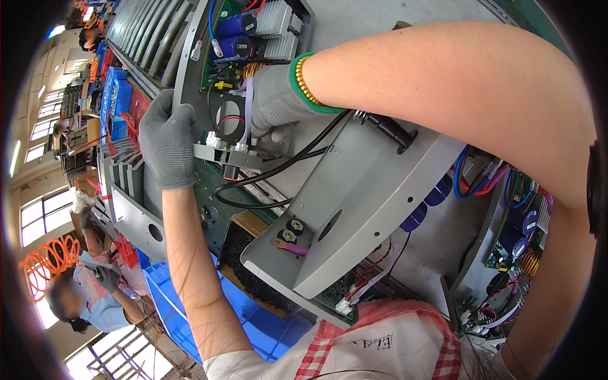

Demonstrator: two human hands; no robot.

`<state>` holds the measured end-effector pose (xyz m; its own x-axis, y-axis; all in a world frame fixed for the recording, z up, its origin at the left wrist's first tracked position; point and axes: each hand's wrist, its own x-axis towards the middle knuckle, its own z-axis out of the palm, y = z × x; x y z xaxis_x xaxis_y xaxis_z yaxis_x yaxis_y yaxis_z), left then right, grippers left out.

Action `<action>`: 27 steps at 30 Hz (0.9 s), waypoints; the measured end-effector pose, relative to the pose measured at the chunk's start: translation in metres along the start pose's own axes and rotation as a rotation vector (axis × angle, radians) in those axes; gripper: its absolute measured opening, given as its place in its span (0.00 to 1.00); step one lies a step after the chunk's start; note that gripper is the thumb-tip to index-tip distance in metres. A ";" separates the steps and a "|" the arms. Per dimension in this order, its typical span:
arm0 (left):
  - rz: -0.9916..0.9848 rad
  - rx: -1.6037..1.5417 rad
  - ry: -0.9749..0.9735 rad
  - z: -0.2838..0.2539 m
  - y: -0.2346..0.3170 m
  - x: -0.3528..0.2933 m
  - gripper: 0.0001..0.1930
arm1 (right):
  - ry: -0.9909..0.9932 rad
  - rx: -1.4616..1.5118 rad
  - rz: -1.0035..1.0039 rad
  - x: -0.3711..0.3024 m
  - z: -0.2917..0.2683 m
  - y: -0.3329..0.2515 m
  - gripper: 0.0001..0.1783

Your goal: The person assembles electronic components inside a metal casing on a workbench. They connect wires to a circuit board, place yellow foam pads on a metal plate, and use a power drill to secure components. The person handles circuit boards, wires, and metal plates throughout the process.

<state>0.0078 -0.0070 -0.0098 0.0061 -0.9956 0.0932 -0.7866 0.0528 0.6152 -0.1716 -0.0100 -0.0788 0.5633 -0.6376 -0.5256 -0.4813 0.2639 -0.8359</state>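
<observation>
My left hand, in a grey knit glove, is closed on the edge of a grey metal chassis. Inside that chassis sit a green circuit board, blue capacitors and silver heat sinks. My right hand, gloved in grey with a green cuff, reaches into the chassis beside a pale ribbon cable. Its fingers look curled and are partly hidden, so what they hold cannot be made out. White connectors sit on the end panel between my hands, near a black cable.
Another grey housing lies in front of me, with a purple lead at its corner. More open circuit units stand at right. A blue bin and a box of black parts are below. A roller conveyor runs far left; a co-worker sits at left.
</observation>
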 end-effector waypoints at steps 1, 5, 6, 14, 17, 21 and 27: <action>0.006 0.004 0.012 0.001 -0.001 0.000 0.13 | 0.001 -0.015 -0.008 0.001 0.000 0.001 0.11; 0.025 0.014 0.037 0.001 -0.007 0.003 0.11 | -0.003 -0.071 -0.039 0.004 0.001 0.002 0.11; 0.029 0.015 0.038 0.001 -0.008 0.003 0.11 | -0.003 -0.083 -0.048 0.005 0.002 0.003 0.11; -0.012 -0.014 0.048 0.002 -0.003 0.001 0.11 | -0.007 -0.170 -0.097 0.009 0.004 0.000 0.11; -0.012 -0.046 0.052 0.003 -0.002 0.000 0.11 | -0.009 -0.207 -0.114 0.011 0.004 -0.001 0.11; -0.027 0.007 0.050 0.002 0.000 0.000 0.11 | -0.006 -0.263 -0.128 0.012 0.004 -0.001 0.12; -0.033 -0.020 0.036 0.001 0.000 -0.001 0.10 | -0.015 -0.372 -0.148 0.016 0.007 -0.003 0.12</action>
<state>0.0071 -0.0058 -0.0111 0.0545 -0.9934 0.1005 -0.7730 0.0217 0.6340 -0.1566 -0.0163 -0.0855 0.6534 -0.6377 -0.4079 -0.6025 -0.1118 -0.7902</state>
